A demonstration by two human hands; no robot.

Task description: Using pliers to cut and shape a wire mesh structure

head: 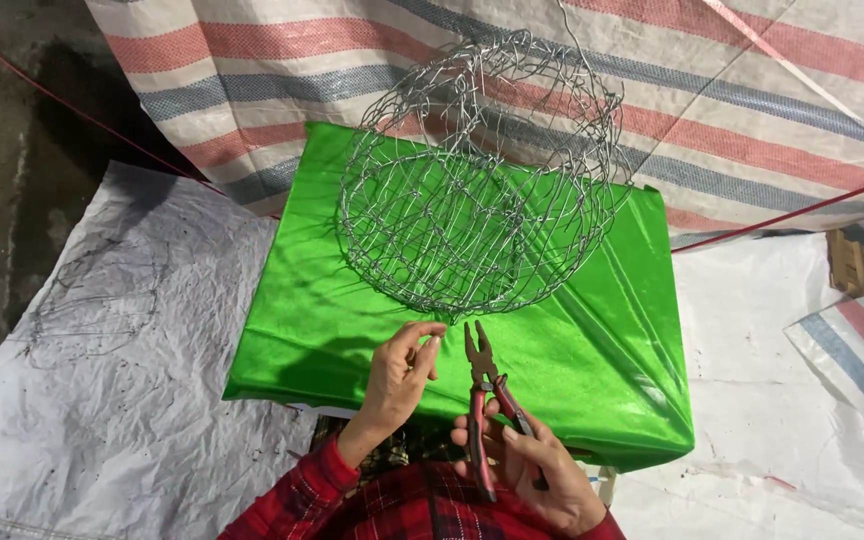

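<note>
Head view: right hand [537, 470] grips red-handled pliers [487, 400], long axis upright, nose toward the wire mesh basket [477, 180]; left hand [397, 375] pinches its lower rim.

Red-handled pliers [487, 405] are held in the right hand [532, 465] at lower centre; a wire is pinched by the left hand [399, 375] below a wire-mesh basket [477, 175] on green cloth [352, 310].
</note>
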